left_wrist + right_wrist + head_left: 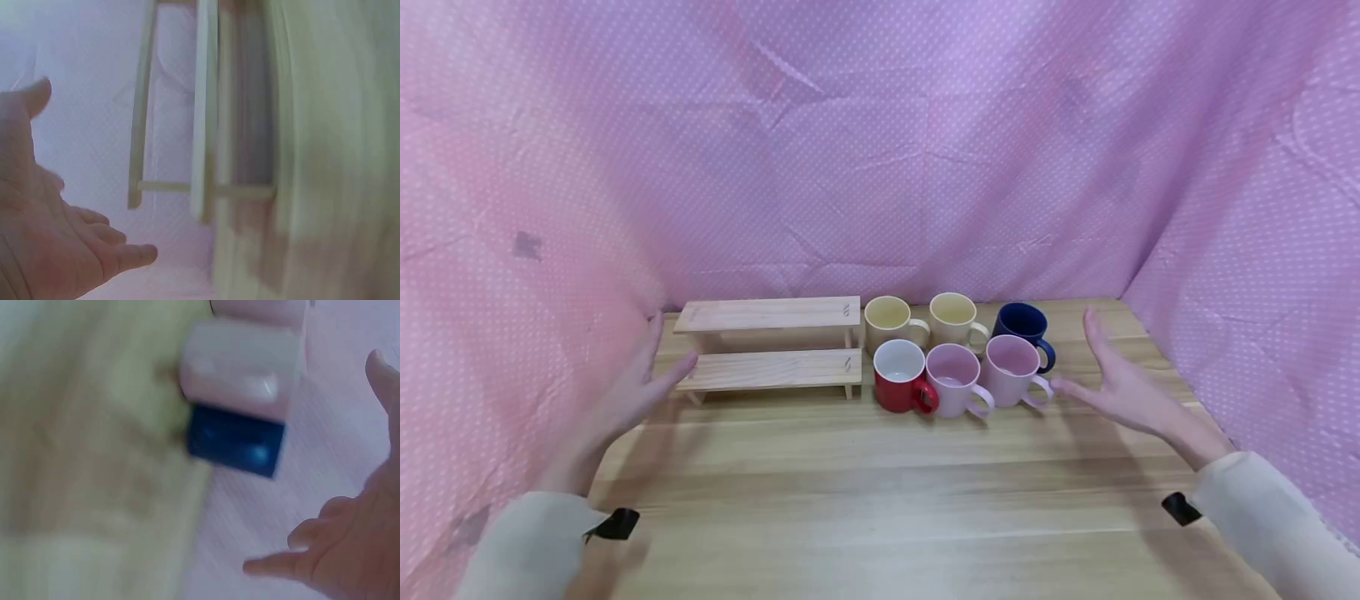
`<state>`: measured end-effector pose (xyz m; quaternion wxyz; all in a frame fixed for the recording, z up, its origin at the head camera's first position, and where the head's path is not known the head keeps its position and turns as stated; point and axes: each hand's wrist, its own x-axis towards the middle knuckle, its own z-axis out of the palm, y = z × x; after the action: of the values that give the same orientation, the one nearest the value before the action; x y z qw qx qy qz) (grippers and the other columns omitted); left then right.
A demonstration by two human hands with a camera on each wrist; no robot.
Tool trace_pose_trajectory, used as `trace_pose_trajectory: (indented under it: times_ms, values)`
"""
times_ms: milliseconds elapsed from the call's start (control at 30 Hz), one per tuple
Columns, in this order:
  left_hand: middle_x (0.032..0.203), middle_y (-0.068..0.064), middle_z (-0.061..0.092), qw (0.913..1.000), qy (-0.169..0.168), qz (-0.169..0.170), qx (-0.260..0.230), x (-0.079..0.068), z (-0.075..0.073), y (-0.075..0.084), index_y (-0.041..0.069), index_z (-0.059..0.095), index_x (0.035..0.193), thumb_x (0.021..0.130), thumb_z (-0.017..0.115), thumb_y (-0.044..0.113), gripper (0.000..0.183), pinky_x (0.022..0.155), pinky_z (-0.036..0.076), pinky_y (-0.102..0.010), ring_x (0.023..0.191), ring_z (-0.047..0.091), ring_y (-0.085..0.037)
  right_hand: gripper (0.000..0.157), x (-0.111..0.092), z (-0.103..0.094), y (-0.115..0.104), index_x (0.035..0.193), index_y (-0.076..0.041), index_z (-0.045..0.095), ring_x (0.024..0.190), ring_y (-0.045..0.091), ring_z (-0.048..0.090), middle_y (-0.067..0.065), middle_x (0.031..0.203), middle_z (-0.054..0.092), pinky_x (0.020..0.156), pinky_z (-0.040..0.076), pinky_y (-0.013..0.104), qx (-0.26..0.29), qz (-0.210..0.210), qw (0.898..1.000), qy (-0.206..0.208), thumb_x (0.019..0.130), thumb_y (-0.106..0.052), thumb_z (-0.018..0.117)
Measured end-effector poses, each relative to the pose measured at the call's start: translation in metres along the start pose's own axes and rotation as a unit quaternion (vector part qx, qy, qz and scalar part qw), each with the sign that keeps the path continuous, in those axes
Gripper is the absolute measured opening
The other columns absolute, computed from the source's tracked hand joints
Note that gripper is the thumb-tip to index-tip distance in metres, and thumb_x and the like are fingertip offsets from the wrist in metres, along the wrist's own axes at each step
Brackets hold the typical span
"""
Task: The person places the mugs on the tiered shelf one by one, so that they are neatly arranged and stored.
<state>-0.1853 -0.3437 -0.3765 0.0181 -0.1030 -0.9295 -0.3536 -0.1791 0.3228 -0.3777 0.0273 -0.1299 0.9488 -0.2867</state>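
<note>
My left hand [632, 387] hovers beside the left end of a two-step wooden rack, thumb spread from the fingers, holding nothing. The rack has an upper shelf [767, 313] and a lower shelf [775, 369], both bare. On the other side my right hand [1127, 390] is held spread in the air, just right of the mugs, also holding nothing. Nearest to it are a pink mug [1011, 371] and a dark blue mug [1021, 320]. Another pink mug [952, 379] and a red mug [897, 387] with white inside share the front row. Behind them stand two cream-yellow mugs [886, 321].
The wooden table [880, 500] runs out in front of the rack and mugs. Pink dotted cloth [880, 167] hangs behind and along both sides, close to the rack's back and the hands. Both wrist views are partly blurred.
</note>
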Motion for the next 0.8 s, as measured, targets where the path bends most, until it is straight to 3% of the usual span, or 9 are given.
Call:
trace_pose_trajectory:
  times_ms: [67,167,300,367,467,533,600,667,800]
  values:
    - [0.166,-0.011,-0.018,0.9979,0.002,0.007,-0.064,-0.002,0.007,-0.006,0.019,-0.018,0.160,0.104,0.057,0.036,0.095,0.117,0.000,-0.073,0.150,-0.011,-0.041,0.112,-0.003,0.011,0.001,0.158,-0.017,-0.021,0.146,0.055,0.009,0.019,0.165,-0.014,0.114,0.023,0.072,0.060,0.004,0.998,-0.006,0.097,-0.040,0.070]
    - [0.165,-0.016,-0.019,0.9940,-0.016,-0.015,-0.107,-0.004,0.016,-0.017,0.023,-0.020,0.160,0.104,0.059,0.035,0.098,0.112,0.008,-0.079,0.148,-0.009,-0.050,0.104,-0.008,0.026,0.003,0.159,-0.017,-0.019,0.146,0.053,0.015,0.024,0.165,-0.005,0.112,0.029,0.066,0.152,0.029,0.988,-0.018,0.101,-0.036,0.065]
    - [0.165,-0.026,-0.011,0.9828,-0.043,-0.073,-0.164,-0.003,0.025,-0.032,0.022,-0.017,0.161,0.104,0.059,0.037,0.096,0.110,0.019,-0.079,0.144,0.003,-0.060,0.092,-0.011,0.040,0.007,0.161,-0.010,-0.013,0.143,0.051,0.024,0.030,0.163,0.004,0.107,0.043,0.056,0.279,0.055,0.958,-0.027,0.106,-0.030,0.057]
    - [0.164,-0.030,-0.002,0.9772,-0.040,-0.093,-0.187,-0.003,0.027,-0.040,0.017,-0.010,0.163,0.104,0.059,0.037,0.093,0.111,0.033,-0.069,0.143,0.013,-0.059,0.087,-0.012,0.045,0.008,0.161,-0.005,-0.010,0.140,0.052,0.028,0.032,0.162,0.007,0.101,0.051,0.052,0.326,0.061,0.943,-0.031,0.107,-0.028,0.054]
    - [0.161,-0.032,0.008,0.9696,-0.029,-0.104,-0.220,0.000,0.030,-0.050,0.009,0.000,0.163,0.105,0.059,0.034,0.086,0.105,0.051,-0.043,0.132,0.046,-0.032,0.080,-0.013,0.050,0.008,0.161,-0.001,-0.002,0.135,0.048,0.042,0.035,0.160,0.017,0.095,0.057,0.050,0.363,0.069,0.928,-0.037,0.109,-0.028,0.051]
    - [0.158,-0.031,0.012,0.9609,-0.019,-0.109,-0.254,0.002,0.031,-0.056,0.005,0.006,0.162,0.105,0.059,0.030,0.082,0.096,0.056,-0.028,0.117,0.056,-0.012,0.073,-0.013,0.054,0.009,0.161,0.001,0.007,0.129,0.041,0.052,0.036,0.155,0.029,0.094,0.058,0.050,0.370,0.072,0.925,-0.041,0.109,-0.029,0.050]
    - [0.151,-0.031,0.021,0.9498,-0.014,-0.111,-0.292,0.005,0.032,-0.062,0.002,0.015,0.161,0.105,0.060,0.024,0.075,0.092,0.058,-0.025,0.102,0.060,-0.001,0.064,-0.013,0.057,0.011,0.158,0.004,0.022,0.120,0.033,0.061,0.034,0.146,0.043,0.092,0.060,0.048,0.369,0.075,0.925,-0.045,0.110,-0.030,0.048]
    - [0.142,-0.024,0.032,0.9337,-0.020,-0.116,-0.338,0.006,0.031,-0.068,0.001,0.026,0.157,0.104,0.061,0.018,0.066,0.093,0.058,-0.027,0.101,0.063,-0.004,0.055,-0.011,0.061,0.014,0.149,0.006,0.037,0.112,0.026,0.067,0.027,0.136,0.055,0.090,0.061,0.046,0.377,0.076,0.922,-0.048,0.110,-0.031,0.047]
    - [0.122,-0.005,0.054,0.8856,-0.045,-0.138,-0.441,0.010,0.025,-0.079,0.009,0.046,0.146,0.101,0.061,0.004,0.048,0.094,0.058,-0.032,0.101,0.067,-0.013,0.041,-0.005,0.064,0.016,0.129,0.005,0.053,0.104,0.024,0.069,0.013,0.120,0.065,0.087,0.062,0.041,0.412,0.081,0.906,-0.060,0.111,-0.032,0.045]
